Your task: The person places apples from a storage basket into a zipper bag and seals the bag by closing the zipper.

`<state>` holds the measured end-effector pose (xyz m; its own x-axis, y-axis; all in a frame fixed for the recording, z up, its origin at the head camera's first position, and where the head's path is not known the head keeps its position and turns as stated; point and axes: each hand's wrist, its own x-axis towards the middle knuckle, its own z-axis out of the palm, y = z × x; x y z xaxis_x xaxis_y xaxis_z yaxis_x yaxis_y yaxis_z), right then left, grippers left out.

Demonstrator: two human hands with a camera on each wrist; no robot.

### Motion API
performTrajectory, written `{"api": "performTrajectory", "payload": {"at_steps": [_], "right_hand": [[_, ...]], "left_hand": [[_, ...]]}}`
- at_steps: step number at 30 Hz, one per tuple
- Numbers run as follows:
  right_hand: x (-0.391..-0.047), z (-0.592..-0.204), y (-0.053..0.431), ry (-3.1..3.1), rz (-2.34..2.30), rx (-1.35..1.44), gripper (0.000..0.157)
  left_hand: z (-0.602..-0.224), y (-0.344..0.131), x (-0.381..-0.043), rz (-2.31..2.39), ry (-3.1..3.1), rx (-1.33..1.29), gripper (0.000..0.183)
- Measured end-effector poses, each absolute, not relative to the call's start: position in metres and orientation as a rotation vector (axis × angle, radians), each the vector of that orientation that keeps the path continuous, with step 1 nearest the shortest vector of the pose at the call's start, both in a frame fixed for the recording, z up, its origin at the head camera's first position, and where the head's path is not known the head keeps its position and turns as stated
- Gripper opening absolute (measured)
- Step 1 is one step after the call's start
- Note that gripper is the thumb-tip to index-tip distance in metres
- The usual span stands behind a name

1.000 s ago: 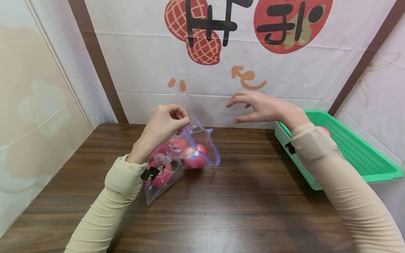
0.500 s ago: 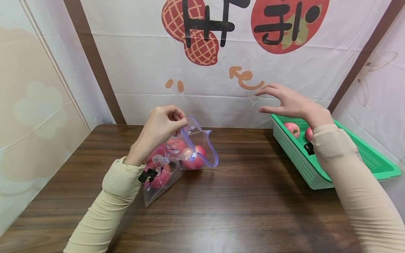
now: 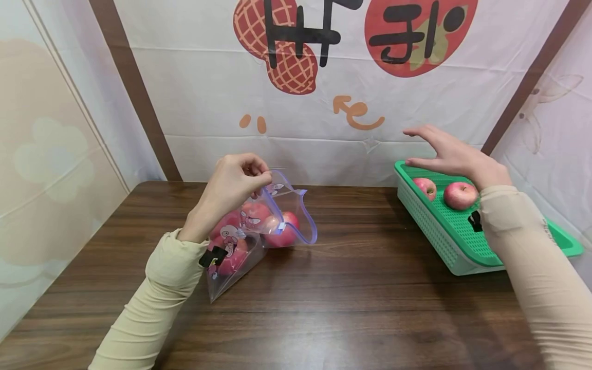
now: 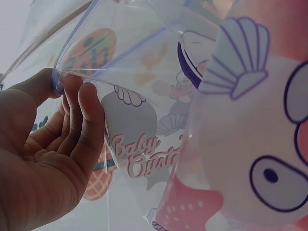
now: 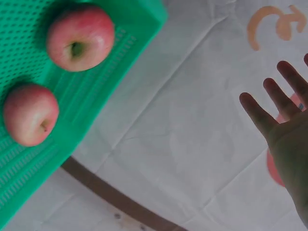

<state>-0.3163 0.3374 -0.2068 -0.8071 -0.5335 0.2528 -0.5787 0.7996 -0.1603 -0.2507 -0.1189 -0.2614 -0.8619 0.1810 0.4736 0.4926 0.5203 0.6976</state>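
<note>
My left hand [image 3: 236,182] pinches the purple-edged rim of a clear zip bag [image 3: 238,282], printed with cartoon figures. Several red apples lie inside; one apple [image 3: 289,232] is near the bag's mouth, by the white slider. In the left wrist view, thumb and fingertips meet on the purple rim [image 4: 57,82]. Over the far end of a green basket [image 3: 427,231] my right hand [image 3: 455,154] hovers with fingers extended, holding nothing. Two apples sit in that basket: one apple [image 3: 424,189] by its left wall, the other apple [image 3: 461,196] to its right. The right wrist view shows both.
The dark wooden table [image 3: 351,308] carries the bag on the left and the basket on the right. A white printed cloth [image 3: 208,103] hangs behind the table's far edge. Another cloth side [image 3: 555,154] rises close to the basket's right.
My right hand has moved right, from between bag and basket to above the basket, bringing both apples into sight. The left hand keeps its pinch on the bag, nearly still.
</note>
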Motion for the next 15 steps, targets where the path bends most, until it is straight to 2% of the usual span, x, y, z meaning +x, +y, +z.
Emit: {"api": "performTrajectory", "payload": {"at_steps": [6, 15], "right_hand": [[-0.325, -0.216, 0.355, -2.844, 0.339, 0.783, 0.079], [-0.331, -0.233, 0.387, -2.921, 0.363, 0.683, 0.076]], "left_hand": [[-0.264, -0.12, -0.251, -1.268, -2.429, -0.556, 0.005], [-0.262, -0.121, -0.251, -1.27, -2.428, -0.56, 0.006]]}}
